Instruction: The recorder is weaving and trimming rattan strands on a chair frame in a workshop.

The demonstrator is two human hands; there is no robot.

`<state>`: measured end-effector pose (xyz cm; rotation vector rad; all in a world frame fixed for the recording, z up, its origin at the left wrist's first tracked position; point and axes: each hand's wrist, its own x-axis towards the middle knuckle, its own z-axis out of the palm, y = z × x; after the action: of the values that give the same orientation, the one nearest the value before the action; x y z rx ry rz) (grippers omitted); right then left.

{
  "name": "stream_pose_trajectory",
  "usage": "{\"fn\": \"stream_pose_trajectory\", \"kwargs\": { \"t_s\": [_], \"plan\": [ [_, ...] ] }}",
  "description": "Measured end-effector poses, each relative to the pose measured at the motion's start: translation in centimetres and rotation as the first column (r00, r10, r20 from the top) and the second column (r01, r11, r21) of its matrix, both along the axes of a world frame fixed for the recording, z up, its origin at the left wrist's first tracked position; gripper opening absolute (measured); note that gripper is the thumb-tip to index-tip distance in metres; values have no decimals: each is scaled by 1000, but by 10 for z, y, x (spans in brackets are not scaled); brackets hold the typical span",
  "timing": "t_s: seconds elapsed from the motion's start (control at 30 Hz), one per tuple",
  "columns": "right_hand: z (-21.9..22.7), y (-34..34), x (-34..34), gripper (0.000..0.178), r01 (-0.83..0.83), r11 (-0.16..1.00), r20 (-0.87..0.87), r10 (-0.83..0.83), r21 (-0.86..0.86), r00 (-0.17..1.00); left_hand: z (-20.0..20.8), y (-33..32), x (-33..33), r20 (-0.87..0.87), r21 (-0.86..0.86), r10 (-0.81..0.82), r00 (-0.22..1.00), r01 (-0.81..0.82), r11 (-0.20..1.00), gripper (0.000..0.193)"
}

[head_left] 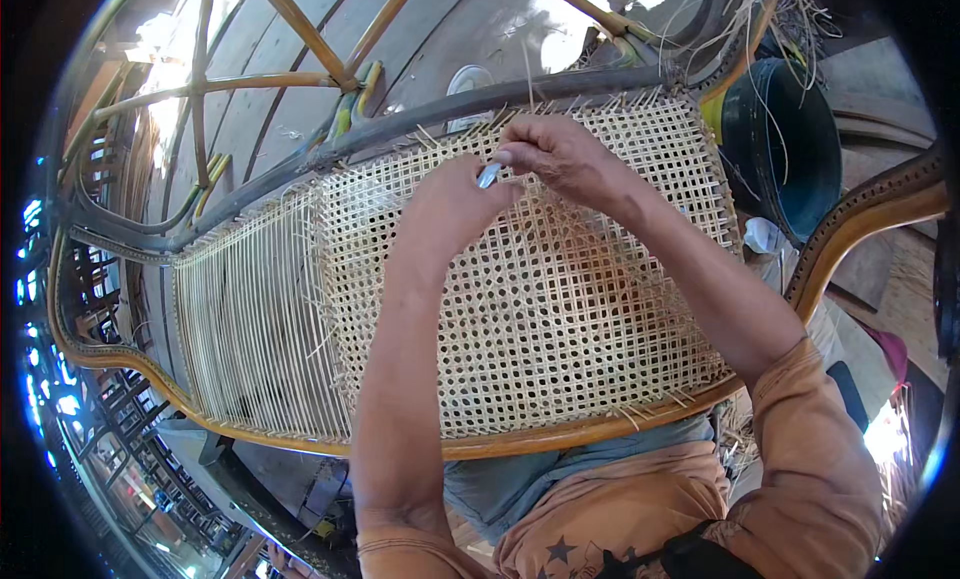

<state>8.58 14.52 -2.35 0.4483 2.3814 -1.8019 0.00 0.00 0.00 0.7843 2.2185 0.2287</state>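
A pale woven cane panel (480, 319) with an open lattice spans a rattan frame across my lap. At its far edge, my left hand (455, 204) is closed around a small shiny, silvery piece (488, 175); its exact kind does not show. Close beside it, my right hand (565, 159) is bent over the same edge with its fingers pinched. One thin cane strand (529, 74) rises from behind the right fingers, which seem to grip it. The right thumb is next to the shiny piece. Both sets of fingertips are partly hidden.
Left of the lattice, parallel strands (250, 319) run without cross weaving. Curved rattan rails (560, 439) border the panel. A dark bucket (790, 149) stands at the far right, below loose cane strips (770, 9). Rattan poles (300, 29) cross above the plank floor (430, 39).
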Motion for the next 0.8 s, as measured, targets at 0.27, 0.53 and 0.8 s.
{"fn": "stream_pose_trajectory", "kwargs": {
  "t_s": [0.27, 0.53, 0.8],
  "plan": [
    [-1, 30, 9, 13, -251, 843, 49, 259, 476, 965, 3, -5, 27, 421, 267, 504, 754, -634, 726, 26],
    [1, 39, 28, 11, 2, 593, -265, 357, 805, 896, -8, 13, 36, 237, 376, 498, 834, -551, 745, 30],
    [-12, 24, 37, 11, -115, 398, -41, 362, 910, 931, -33, -3, 31, 52, 286, 471, 881, -465, 838, 29]
  ]
}}
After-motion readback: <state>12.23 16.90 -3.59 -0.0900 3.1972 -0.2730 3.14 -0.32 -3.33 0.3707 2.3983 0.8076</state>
